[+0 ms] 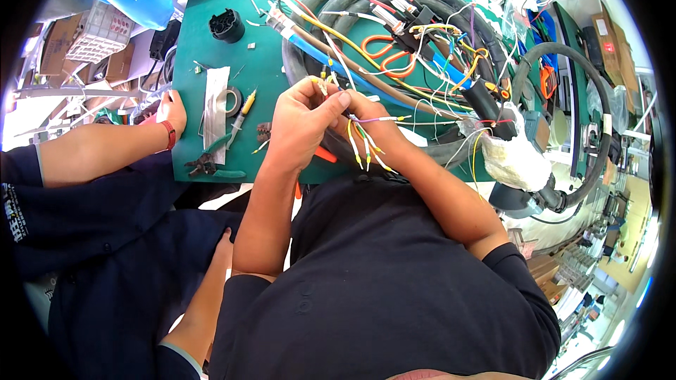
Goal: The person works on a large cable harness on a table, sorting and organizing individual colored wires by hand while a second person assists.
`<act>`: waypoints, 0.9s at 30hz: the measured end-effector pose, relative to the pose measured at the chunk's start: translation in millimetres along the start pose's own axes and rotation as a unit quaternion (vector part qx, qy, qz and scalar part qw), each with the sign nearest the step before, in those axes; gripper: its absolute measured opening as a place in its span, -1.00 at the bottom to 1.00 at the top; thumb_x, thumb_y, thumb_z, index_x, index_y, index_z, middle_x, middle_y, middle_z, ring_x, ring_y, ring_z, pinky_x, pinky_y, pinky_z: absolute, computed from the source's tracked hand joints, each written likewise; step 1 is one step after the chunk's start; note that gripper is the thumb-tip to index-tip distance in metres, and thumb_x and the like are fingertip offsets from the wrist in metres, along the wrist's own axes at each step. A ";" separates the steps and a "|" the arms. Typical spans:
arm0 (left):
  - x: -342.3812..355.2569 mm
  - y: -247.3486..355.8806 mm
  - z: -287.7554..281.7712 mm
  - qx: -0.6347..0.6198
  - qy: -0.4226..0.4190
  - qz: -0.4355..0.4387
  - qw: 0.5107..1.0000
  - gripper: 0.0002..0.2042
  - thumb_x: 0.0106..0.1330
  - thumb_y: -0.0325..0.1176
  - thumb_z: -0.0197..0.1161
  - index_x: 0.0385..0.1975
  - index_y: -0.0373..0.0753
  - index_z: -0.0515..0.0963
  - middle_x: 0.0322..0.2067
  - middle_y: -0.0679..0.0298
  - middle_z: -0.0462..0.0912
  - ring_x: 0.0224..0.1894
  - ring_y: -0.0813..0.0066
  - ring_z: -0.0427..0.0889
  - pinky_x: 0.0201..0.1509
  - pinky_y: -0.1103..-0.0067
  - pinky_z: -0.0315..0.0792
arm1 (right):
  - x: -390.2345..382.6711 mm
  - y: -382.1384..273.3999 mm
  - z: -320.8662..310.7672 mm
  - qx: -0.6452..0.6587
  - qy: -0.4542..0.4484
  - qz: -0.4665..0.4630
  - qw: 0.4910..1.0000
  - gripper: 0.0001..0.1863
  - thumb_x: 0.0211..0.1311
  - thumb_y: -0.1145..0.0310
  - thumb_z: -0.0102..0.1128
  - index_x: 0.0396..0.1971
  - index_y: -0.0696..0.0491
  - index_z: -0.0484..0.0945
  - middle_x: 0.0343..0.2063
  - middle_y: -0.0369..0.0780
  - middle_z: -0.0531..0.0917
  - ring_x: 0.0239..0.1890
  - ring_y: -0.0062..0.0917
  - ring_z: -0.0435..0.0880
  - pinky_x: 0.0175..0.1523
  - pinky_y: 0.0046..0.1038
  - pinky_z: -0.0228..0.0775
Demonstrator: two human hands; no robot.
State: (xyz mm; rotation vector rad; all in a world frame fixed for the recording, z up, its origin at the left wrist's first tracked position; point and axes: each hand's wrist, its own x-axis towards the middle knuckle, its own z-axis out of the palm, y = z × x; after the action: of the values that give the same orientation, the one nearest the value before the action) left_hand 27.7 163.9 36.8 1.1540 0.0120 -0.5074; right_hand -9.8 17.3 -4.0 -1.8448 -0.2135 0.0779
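My left hand [301, 119] and my right hand [372, 118] meet above the near edge of the green table. Both are closed, with thumbs and fingertips pinching thin wires [323, 86] between them. The exact ends in the fingertips are too small to make out. Below my right hand hang several thin wires [366, 146] with yellow, green and white tips. A purple wire [380, 119] runs sideways across that hand. Just beyond lie a blue cable core [320, 53] and brown cores, stripped from a thick black cable [299, 7] coiled on the table.
At left on the table [193, 112] are a black round connector [226, 26], a tape roll [233, 102], a yellow-ended tool [243, 114] and green-handled pliers [215, 169]. Orange-handled scissors [384, 53] lie inside the coil. A co-worker's hand [171, 112] rests at the table's left edge.
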 end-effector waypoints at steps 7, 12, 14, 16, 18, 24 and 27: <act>2.6 -4.0 2.2 -0.028 0.035 -0.008 0.999 -0.85 0.20 -0.44 0.34 -0.39 -0.34 0.51 -0.51 0.29 0.58 -0.55 0.69 0.52 -0.45 0.75 0.40 | 1.3 -9.5 2.1 0.021 -0.003 -0.011 1.000 -0.76 0.27 0.33 0.15 -0.13 0.11 0.47 -0.40 -0.08 0.56 -0.33 -0.19 0.49 -0.19 -0.24 0.35; 1.7 -6.0 0.9 -0.034 0.037 -0.002 0.999 -0.86 0.21 -0.44 0.34 -0.39 -0.33 0.51 -0.51 0.29 0.58 -0.55 0.69 0.53 -0.45 0.76 0.40 | -0.1 -10.9 2.1 0.012 -0.001 -0.007 1.000 -0.76 0.27 0.33 0.14 -0.13 0.10 0.48 -0.37 -0.06 0.57 -0.30 -0.18 0.50 -0.16 -0.24 0.35; 1.7 -6.0 0.8 -0.036 0.040 0.001 0.999 -0.86 0.21 -0.44 0.34 -0.39 -0.32 0.51 -0.50 0.29 0.58 -0.53 0.68 0.53 -0.45 0.75 0.40 | 0.7 -8.1 2.7 0.009 -0.005 -0.009 1.000 -0.76 0.27 0.33 0.14 -0.13 0.10 0.48 -0.36 -0.06 0.57 -0.30 -0.18 0.50 -0.15 -0.24 0.35; 0.9 -4.6 -1.3 -0.025 0.035 -0.007 0.999 -0.86 0.22 -0.43 0.32 -0.37 -0.32 0.50 -0.47 0.25 0.60 -0.48 0.61 0.57 -0.36 0.70 0.44 | 1.3 -9.0 2.9 0.007 -0.004 -0.010 1.000 -0.77 0.27 0.33 0.15 -0.14 0.11 0.48 -0.37 -0.06 0.56 -0.30 -0.18 0.50 -0.16 -0.25 0.35; 0.4 -3.7 -1.1 -0.028 0.041 -0.008 0.999 -0.86 0.23 -0.43 0.32 -0.36 -0.33 0.50 -0.46 0.25 0.61 -0.47 0.60 0.57 -0.35 0.69 0.45 | 1.5 -15.3 1.9 0.003 0.000 -0.001 1.000 -0.78 0.27 0.32 0.15 -0.19 0.12 0.48 -0.40 -0.07 0.55 -0.32 -0.19 0.50 -0.19 -0.25 0.34; 1.7 -9.0 -0.6 -0.074 0.075 0.033 0.994 -0.85 0.25 -0.44 0.31 -0.32 -0.33 0.48 -0.45 0.28 0.59 -0.46 0.64 0.55 -0.37 0.73 0.43 | 4.2 -19.9 -1.8 -0.008 0.010 0.008 1.000 -0.79 0.27 0.30 0.18 -0.35 0.15 0.45 -0.49 -0.09 0.50 -0.41 -0.23 0.47 -0.30 -0.27 0.29; -2.5 -6.2 -2.1 -0.070 0.071 0.031 0.995 -0.85 0.26 -0.45 0.29 -0.30 -0.32 0.45 -0.42 0.30 0.57 -0.44 0.65 0.55 -0.33 0.74 0.43 | 7.2 -19.6 -5.3 -0.051 -0.010 -0.003 0.999 -0.79 0.26 0.31 0.19 -0.40 0.16 0.47 -0.50 -0.09 0.49 -0.43 -0.23 0.45 -0.32 -0.27 0.28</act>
State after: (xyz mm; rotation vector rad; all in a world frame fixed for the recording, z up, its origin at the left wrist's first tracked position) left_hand 23.6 164.8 31.2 1.0482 0.1308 -0.3627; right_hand -4.0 18.9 16.7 -1.9464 -0.2400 0.0827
